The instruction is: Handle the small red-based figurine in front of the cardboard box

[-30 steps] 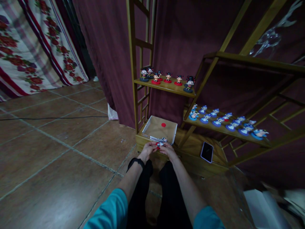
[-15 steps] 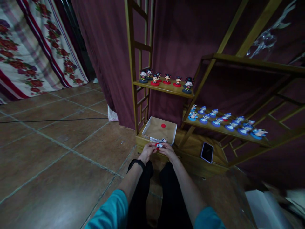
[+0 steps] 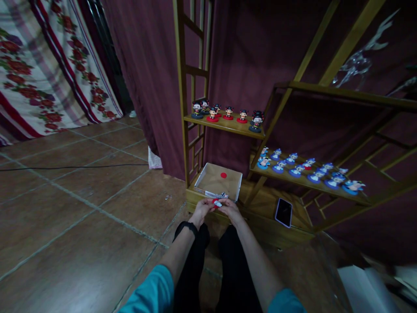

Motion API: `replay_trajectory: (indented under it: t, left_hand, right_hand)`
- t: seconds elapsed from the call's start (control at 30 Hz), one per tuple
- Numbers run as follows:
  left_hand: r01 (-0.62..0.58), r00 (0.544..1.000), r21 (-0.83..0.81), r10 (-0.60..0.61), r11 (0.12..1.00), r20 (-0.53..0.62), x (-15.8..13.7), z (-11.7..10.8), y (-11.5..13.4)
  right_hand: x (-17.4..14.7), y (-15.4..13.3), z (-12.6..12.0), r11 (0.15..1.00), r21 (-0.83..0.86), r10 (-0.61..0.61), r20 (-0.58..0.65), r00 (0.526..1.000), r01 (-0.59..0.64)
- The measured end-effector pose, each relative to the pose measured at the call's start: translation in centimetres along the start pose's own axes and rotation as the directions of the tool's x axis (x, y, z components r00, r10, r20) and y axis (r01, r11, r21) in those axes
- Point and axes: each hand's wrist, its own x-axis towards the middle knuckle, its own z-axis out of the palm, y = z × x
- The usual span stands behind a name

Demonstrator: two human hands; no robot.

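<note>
Both my hands meet at the front edge of a shallow open box [image 3: 200,177], closed on one small figurine [image 3: 216,203]. It shows a red round base and a white part with dark marks. My left hand [image 3: 203,209] grips it on the red side. From the other side, the fingers of my right hand [image 3: 230,209] pinch the white part. Inside the box lie a red disc [image 3: 223,175] and, by the front wall, a small black-and-white piece [image 3: 223,195], partly hidden near my fingers.
Several dark-haired figurines [image 3: 228,113] on red or dark bases stand on the wooden shelf [image 3: 224,125] above. Blue-and-white figurines [image 3: 296,168] fill the lower right shelf. A phone [image 3: 283,212] lies on the wooden ledge to the right. A cable [image 3: 74,167] crosses the tiled floor.
The figurine has turned slightly between my fingers, its white part now lower beside the red base. Both hands keep hold of it. The view has shifted slightly.
</note>
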Motion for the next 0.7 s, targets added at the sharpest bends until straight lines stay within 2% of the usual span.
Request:
replay_trajectory:
  t: [0.17, 0.5, 0.7]
  left_hand:
    - [0.018, 1.0, -0.004, -0.018, 1.0, 0.024, -0.2, -0.2, 0.1]
    - [-0.095, 0.995, -0.021, 0.096, 0.995, 0.029, 0.2, -0.1, -0.4]
    - [-0.124, 0.992, -0.015, 0.124, 0.992, 0.033, -0.2, 0.0, -0.1]
  right_hand:
    - [-0.3, -0.2, 0.2, 1.0, 0.002, -0.007, 0.02, 1.0, 0.007]
    - [-0.9, -1.4, 0.7, 0.997, 0.073, -0.008, 0.032, 0.999, 0.006]
    - [-0.8, -1.3, 0.8, 0.999, 0.035, -0.004, 0.008, 1.0, 0.004]
